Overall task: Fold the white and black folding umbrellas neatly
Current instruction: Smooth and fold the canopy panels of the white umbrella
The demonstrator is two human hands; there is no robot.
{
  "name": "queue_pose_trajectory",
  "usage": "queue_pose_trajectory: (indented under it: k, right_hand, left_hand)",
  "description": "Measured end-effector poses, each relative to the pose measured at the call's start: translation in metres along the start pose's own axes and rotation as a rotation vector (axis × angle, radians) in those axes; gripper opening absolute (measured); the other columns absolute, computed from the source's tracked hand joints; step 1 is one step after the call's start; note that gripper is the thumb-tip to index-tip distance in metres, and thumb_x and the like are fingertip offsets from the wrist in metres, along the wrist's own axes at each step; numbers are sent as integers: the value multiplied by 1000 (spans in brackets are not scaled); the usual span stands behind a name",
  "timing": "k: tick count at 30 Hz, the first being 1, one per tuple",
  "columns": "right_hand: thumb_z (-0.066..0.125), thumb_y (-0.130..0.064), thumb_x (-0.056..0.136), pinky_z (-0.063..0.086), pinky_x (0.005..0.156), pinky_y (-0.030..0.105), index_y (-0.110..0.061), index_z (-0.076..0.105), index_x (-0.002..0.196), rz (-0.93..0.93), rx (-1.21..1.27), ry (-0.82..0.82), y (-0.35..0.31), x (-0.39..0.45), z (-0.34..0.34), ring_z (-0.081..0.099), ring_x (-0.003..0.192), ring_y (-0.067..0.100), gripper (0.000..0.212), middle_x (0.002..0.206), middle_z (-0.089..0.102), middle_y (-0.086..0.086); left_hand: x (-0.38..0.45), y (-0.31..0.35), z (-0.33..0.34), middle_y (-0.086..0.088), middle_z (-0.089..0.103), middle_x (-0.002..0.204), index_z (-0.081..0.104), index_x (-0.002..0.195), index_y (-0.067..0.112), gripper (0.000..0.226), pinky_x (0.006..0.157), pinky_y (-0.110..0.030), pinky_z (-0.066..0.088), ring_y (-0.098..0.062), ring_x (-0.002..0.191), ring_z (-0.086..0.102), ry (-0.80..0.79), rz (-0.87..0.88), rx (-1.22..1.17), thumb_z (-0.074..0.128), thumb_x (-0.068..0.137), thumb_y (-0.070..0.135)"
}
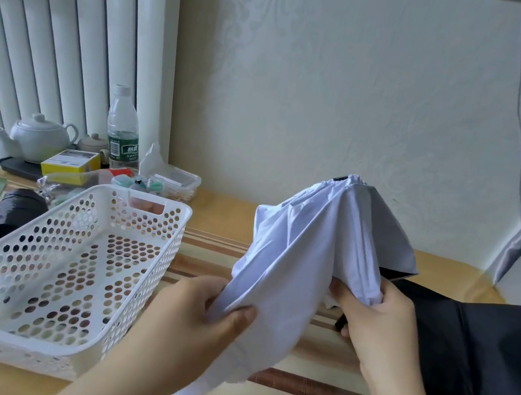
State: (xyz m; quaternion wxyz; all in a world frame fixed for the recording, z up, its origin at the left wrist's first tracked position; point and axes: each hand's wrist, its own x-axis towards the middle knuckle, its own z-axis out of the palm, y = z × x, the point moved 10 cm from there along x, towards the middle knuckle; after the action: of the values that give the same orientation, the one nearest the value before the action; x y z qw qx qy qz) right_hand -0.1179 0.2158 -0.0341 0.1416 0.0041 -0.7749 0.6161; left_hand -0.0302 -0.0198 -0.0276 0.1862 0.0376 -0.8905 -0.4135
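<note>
Both grips pinch the white umbrella (303, 260) canopy, left hand (196, 318) on a lower fold, right hand (379, 326) bunching cloth over a mostly hidden handle, above the striped surface (206, 257); black umbrella (474, 357) right, cut off by frame edge.

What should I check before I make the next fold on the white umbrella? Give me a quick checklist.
1. Left hand grips a white umbrella panel: ok.
2. Right hand pinches the gathered folds: ok.
3. Panels lie flat and even: not ok, the fabric is bunched and loose.
4. Closing strap found: cannot tell.
5. Black umbrella out of the way: not ok, it lies right beside the right hand.
6. Basket apart from the work: ok.
</note>
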Motion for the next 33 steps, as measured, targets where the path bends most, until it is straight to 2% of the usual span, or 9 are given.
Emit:
queue_pose_trajectory:
  k: [3,8,13,16,17,22,28,31,33]
  right_hand:
    - [75,-14,75,41,51,29,-8,57,63,30,41,-3,2,1,-3,49,48,18,23,46,55,0]
    - [78,-11,75,44,47,30,-8,65,74,166,153,-47,16,1,2,56,55,19,14,61,64,7]
    - [80,-15,72,40,41,24,-5,63,75,248,174,-79,23,-3,12,52,54,17,19,61,59,7]
    - [82,-17,68,41,44,26,-12,66,79,307,231,-124,27,-5,18,57,59,17,21,64,65,3]
    - [83,-17,66,40,44,26,-13,67,81,327,258,-149,28,-5,20,58,58,17,23,64,66,3]
    - [76,-26,53,32,35,21,-13,65,85,368,432,-262,24,-9,34,50,44,7,36,61,64,-1]
    - [77,-19,70,32,39,24,-17,67,87,313,462,-163,23,-7,27,58,60,15,20,77,70,3]
    - [79,-22,74,39,45,27,-14,68,87,249,310,-82,27,-1,14,59,68,23,19,81,71,9]
    - [80,-23,72,42,50,31,-10,68,84,204,238,-54,25,0,10,56,63,22,22,76,68,9]
  left_hand:
    - [-10,18,-9,9,47,55,40,57,17,32,47,-16,31,-7,52,43,101,138,-44,46,78,39]
    - [-10,13,-30,1,46,52,46,61,17,28,43,-14,29,-8,45,41,247,191,-55,51,81,36]
    - [-7,-9,10,7,66,65,67,84,25,39,56,-27,47,-8,61,61,-2,-138,-642,68,64,59]
    - [-9,-18,12,6,72,67,74,78,29,5,68,-46,53,-13,67,69,85,-224,-633,70,81,27]
    - [-9,-21,6,4,71,63,74,75,27,18,68,-47,53,-17,64,70,136,-225,-601,64,87,18]
    - [-5,-23,-18,-5,50,40,55,65,8,28,39,-21,37,-13,34,45,267,-196,-538,53,93,11]
    - [-9,-3,-22,-6,52,43,56,60,16,32,39,-15,35,-8,37,47,230,-52,-457,55,93,12]
    - [-7,5,-19,-4,62,57,66,74,29,9,47,-13,40,-2,49,54,156,1,-454,63,75,37]
    - [-3,0,-16,6,70,72,65,85,40,26,58,-22,51,-2,65,64,117,-25,-476,68,62,50]
